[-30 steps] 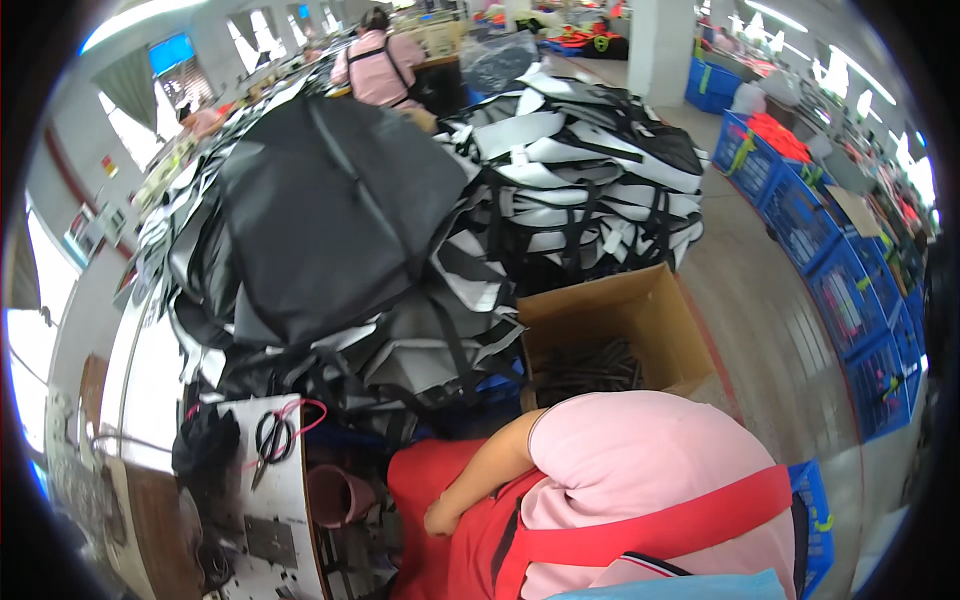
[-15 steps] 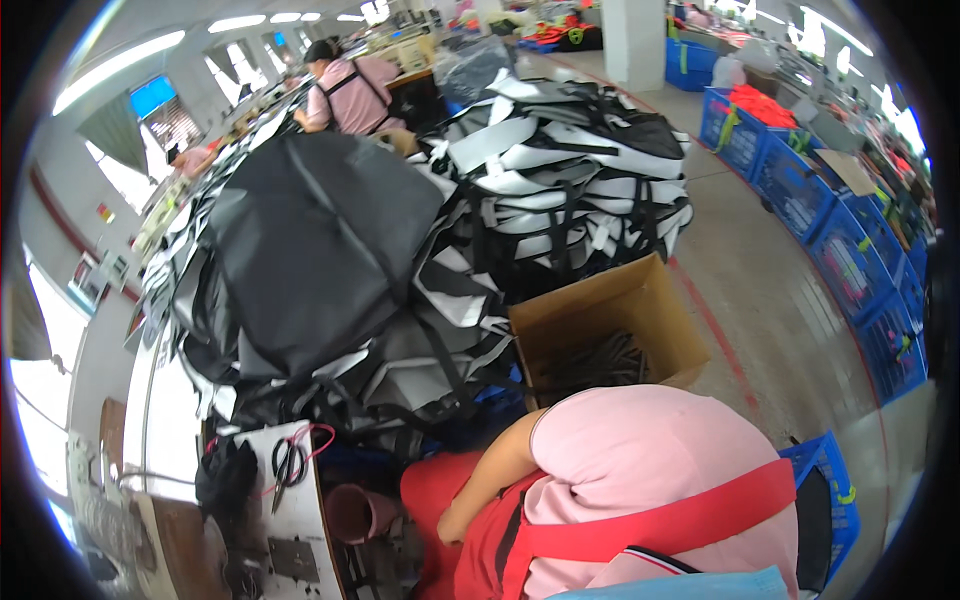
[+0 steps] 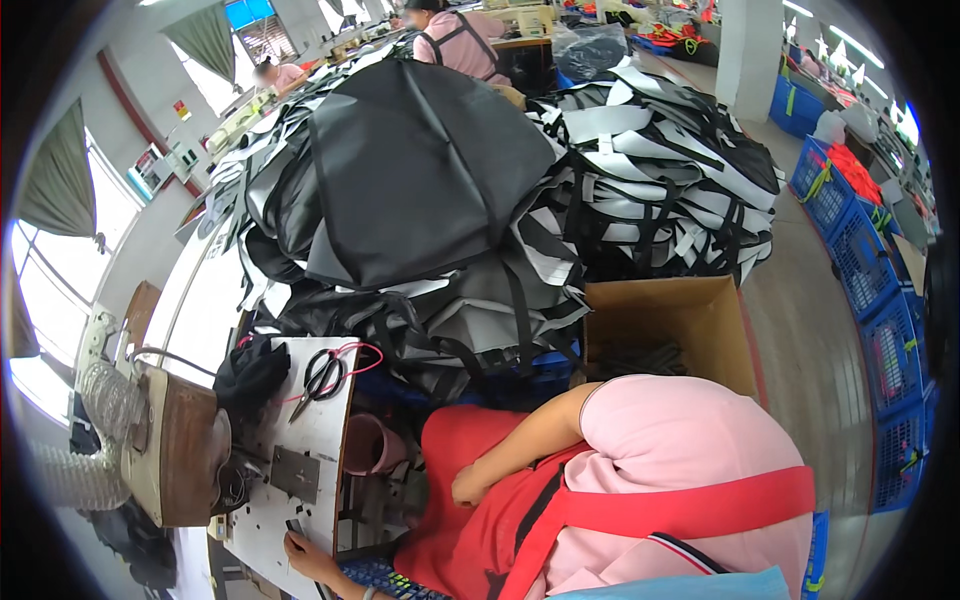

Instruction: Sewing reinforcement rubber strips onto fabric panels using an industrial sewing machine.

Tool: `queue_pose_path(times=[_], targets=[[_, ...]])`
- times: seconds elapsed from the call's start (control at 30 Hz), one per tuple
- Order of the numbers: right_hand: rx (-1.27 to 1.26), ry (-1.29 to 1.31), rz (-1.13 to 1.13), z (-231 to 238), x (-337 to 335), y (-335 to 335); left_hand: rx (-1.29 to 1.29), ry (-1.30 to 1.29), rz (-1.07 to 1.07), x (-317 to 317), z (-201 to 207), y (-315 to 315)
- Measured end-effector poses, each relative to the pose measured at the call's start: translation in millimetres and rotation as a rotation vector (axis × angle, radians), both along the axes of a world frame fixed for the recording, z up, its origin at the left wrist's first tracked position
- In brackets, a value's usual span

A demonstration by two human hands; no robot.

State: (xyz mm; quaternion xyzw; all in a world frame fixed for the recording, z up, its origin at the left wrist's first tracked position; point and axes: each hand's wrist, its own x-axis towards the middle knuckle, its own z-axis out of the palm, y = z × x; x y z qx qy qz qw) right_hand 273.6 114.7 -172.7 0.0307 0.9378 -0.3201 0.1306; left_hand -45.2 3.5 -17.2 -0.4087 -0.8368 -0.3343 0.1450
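Note:
My left hand (image 3: 312,562) rests at the lower end of the white sewing table (image 3: 325,440), a bracelet at its wrist. Its fingers are pinched at a small black strip (image 3: 293,525). On the lap of my red apron (image 3: 445,445) lies my right hand (image 3: 468,487), its fingers curled under; anything inside them is hidden. Black-handled scissors (image 3: 318,380) and a pink cord (image 3: 368,360) lie higher up on the table, beside a bunched black cloth (image 3: 252,372). A dark metal plate (image 3: 295,473) is set into the tabletop, with small dark scraps around it.
A pink bin (image 3: 375,445) stands beside the table. Beyond rise heaps of black and grey bag panels (image 3: 420,170) and a cardboard box (image 3: 665,295) with dark pieces. The sewing machine (image 3: 175,440) is at left, blue crates (image 3: 865,260) at right. Another person (image 3: 455,45) works at the back.
The view has swung, so the heaps and box appear farther right and more of the table shows. My left hand has come into view at the table. My right hand stays on my lap.

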Motion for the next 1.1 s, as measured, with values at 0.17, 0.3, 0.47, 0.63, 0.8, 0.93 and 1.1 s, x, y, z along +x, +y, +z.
queue_pose_path(times=[0.17,0.3,0.47,0.63,0.8,0.93,1.1], targets=[[-0.019,-0.042,-0.044,0,-5,-4,0.01,-0.001,0.008,-1,-1,-3],[-0.046,-0.037,-0.036,-17,-8,1,0.003,-0.008,0.001,1,1,-1],[-0.051,-0.088,-0.076,-17,-9,1,0.003,-0.032,0.013,3,2,-1],[-0.103,-0.096,-0.049,-21,-8,6,0.005,-0.075,0.023,5,6,-2],[-0.113,-0.122,-0.101,-14,-6,12,0.027,-0.028,0.012,7,6,-1],[-0.136,-0.135,-0.085,-15,-8,12,0.028,-0.04,0.019,10,7,-1],[-0.178,-0.178,-0.126,-15,-7,17,0.03,-0.055,0.018,12,10,0]])
